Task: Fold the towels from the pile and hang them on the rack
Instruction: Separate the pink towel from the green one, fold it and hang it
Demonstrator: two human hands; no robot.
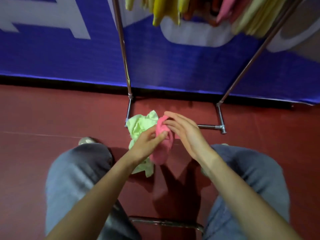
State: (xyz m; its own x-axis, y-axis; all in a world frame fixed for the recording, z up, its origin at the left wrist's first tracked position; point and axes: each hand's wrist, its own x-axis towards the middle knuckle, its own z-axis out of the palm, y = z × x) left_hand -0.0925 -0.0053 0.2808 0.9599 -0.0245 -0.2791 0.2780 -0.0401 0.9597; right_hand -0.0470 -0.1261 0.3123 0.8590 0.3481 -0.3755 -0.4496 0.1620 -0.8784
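Note:
A crumpled pink towel [161, 154] hangs between my hands above the red floor. My left hand [147, 144] pinches its upper part between thumb and fingers. My right hand [183, 132] touches the towel's top edge with its fingertips, fingers stretched out. A crumpled light green towel [140, 126] lies on the floor just behind and under my left hand. The metal rack [123, 54] stands ahead, its two uprights rising to the top of the view, where several yellow, pink and orange towels [166, 9] hang.
The rack's chrome base bar [212, 126] lies on the floor to the right of my hands. A blue banner with white letters [60, 54] covers the wall behind. My knees in grey-blue trousers [76, 172] flank the scene, and a chrome seat frame bar [166, 222] runs below.

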